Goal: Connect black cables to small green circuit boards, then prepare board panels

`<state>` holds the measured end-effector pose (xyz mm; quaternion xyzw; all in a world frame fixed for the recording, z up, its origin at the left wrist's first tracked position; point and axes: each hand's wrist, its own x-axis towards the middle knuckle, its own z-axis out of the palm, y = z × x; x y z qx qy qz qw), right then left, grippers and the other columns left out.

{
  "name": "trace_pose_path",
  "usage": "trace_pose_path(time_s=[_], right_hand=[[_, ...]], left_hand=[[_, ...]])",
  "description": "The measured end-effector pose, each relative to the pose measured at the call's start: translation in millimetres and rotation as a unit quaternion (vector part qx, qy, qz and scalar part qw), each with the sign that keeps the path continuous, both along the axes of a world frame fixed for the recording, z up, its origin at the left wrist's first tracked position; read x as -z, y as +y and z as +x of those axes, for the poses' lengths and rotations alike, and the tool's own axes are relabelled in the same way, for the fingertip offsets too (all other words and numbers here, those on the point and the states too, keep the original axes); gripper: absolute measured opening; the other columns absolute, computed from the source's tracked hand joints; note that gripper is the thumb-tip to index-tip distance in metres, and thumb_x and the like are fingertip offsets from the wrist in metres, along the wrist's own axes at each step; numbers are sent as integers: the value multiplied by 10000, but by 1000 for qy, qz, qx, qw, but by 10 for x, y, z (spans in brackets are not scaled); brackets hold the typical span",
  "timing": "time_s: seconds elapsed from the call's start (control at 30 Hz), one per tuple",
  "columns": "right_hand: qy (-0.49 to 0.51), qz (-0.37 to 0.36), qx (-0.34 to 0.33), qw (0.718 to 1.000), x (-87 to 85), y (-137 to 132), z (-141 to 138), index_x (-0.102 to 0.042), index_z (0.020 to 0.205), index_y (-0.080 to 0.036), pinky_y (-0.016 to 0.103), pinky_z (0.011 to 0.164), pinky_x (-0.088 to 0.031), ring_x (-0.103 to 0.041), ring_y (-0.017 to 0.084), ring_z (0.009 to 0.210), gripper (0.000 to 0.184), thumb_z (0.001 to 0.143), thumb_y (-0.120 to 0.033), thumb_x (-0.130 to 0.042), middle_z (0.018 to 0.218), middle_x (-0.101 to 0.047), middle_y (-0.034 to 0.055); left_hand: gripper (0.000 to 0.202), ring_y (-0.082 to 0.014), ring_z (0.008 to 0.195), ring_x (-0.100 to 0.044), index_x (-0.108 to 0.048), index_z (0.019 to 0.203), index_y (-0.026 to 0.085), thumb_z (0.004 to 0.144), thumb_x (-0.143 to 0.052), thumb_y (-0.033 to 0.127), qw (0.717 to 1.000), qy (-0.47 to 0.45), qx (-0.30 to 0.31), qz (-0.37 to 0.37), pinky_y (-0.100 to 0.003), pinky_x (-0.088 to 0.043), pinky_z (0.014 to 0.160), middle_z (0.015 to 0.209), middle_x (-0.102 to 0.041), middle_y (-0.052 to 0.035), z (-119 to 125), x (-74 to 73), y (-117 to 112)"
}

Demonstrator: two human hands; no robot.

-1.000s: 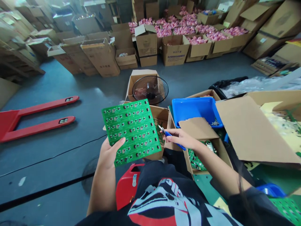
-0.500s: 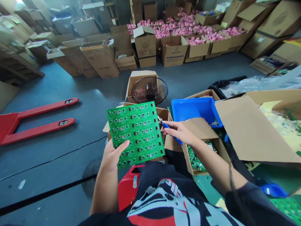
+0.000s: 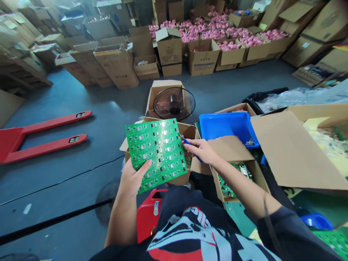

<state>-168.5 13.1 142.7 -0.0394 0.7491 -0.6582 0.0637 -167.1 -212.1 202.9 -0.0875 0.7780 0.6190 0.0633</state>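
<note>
A green circuit board panel, set with rows of small black and silver parts, is tilted toward me above an open carton. My left hand grips its lower left edge, the thumb lying on top and the fingers hidden beneath. At the panel's right edge, my right hand is closed round blue-handled cutting pliers. The tips of the pliers are at the board's edge; whether they touch it I cannot tell.
A black fan guard stands beyond the panel. To the right are a blue tray with small metal parts and a carton of green boards. Red pallet-truck forks lie left on the floor. Several cartons line the back, some full of pink items.
My right hand and the pliers have shifted slightly left along with the panel's right edge. The panel has turned a little and now catches a bright glare.
</note>
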Motion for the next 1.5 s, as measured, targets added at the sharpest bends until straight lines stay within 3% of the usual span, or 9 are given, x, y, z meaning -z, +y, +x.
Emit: trace_pose_path(time_s=[0.3,0.37,0.57,0.8,1.03,1.37,1.5], right_hand=[[14,130,45,990,133,-153,-59,-655,840,-155,262,616,-377,-501,153,634,309,790,-401,-475,675,-586,13],[9,95,37,995,141,-146,-52,-646,856,-159,258,600,-383,-493,142,617,296,785,-395,-482,673,-576,10],[-31,-118,-35,992,75,-6,-69,-612,791,-140,250,602,-416,-507,113,603,278,742,-406,-549,680,-556,7],[-24,-148,-57,987,-5,105,-106,-582,687,-140,228,571,-395,-499,104,568,311,776,-430,-519,602,-540,3],[-16,-93,-47,994,-43,100,-82,-546,634,-146,221,507,-345,-441,88,493,306,783,-410,-507,532,-476,-29],[9,42,59,997,123,-124,-153,-650,875,-138,226,523,-360,-494,130,575,340,775,-416,-481,625,-555,-1],[15,22,50,998,166,-143,-174,-634,969,-162,241,581,-412,-537,156,691,346,781,-409,-482,750,-605,22]], left_hand=[[386,-263,879,-624,-654,930,150,593,-686,335,995,35,25,-94,-339,-493,768,927,-691,-74,-52,44,-36],[404,-267,886,-621,-651,944,146,591,-688,340,996,29,17,-87,-342,-497,764,942,-687,-80,-42,23,-38],[534,-260,762,-646,-642,967,140,517,-741,409,998,-50,33,1,-342,-529,651,927,-689,-98,-15,-44,-118],[538,-254,731,-652,-636,987,146,530,-742,410,995,-65,67,32,-334,-532,626,885,-699,-97,-28,-27,-148],[557,-274,778,-643,-627,991,125,538,-720,437,998,-48,48,5,-353,-527,642,899,-691,-114,19,-53,-91],[360,-260,797,-630,-657,872,158,596,-673,391,983,38,40,-175,-329,-491,700,837,-697,-69,-22,-17,-96],[361,-259,781,-637,-656,864,156,588,-683,387,988,27,40,-148,-332,-497,687,826,-699,-67,-18,-33,-77]])
